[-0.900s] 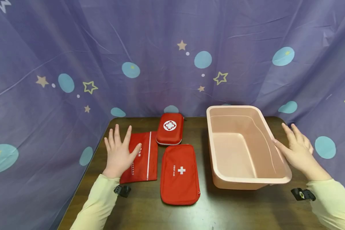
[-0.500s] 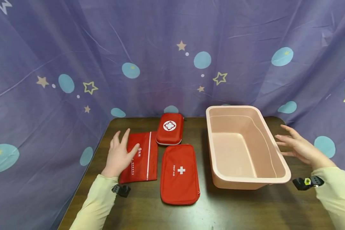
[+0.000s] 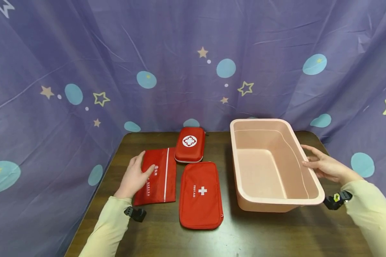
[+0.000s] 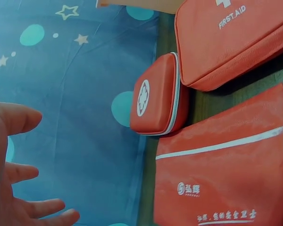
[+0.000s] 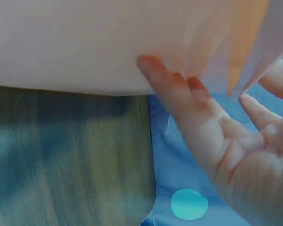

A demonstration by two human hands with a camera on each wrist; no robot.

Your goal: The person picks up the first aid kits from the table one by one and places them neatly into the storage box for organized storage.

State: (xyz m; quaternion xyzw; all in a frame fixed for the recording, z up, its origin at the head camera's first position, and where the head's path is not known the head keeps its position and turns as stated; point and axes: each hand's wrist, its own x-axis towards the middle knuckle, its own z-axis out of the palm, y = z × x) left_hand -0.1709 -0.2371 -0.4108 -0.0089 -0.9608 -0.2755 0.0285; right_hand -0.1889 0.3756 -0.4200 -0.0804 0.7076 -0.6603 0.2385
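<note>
On the right of the head view stands a pink plastic tub (image 3: 260,171). My right hand (image 3: 329,167) is at its right rim, the thumb over the edge and the fingers against the outer wall, as the right wrist view shows. My left hand (image 3: 133,178) hovers above the left side of a flat red pouch (image 3: 159,182) with a white stripe, fingers spread and holding nothing. Beside the pouch lies a red first aid bag (image 3: 201,205) with a white cross. Behind them is a red hard zip case (image 3: 189,144) with a round white emblem.
Everything rests on a dark wooden table (image 3: 244,235). A purple curtain (image 3: 180,35) with stars and ovals hangs close behind and along both sides. The tub's right side is near the table's right edge.
My right hand drew back from the tub's rim, turned, and moved in again to grip it. The left hand's fingers came closer together and lower over the pouch.
</note>
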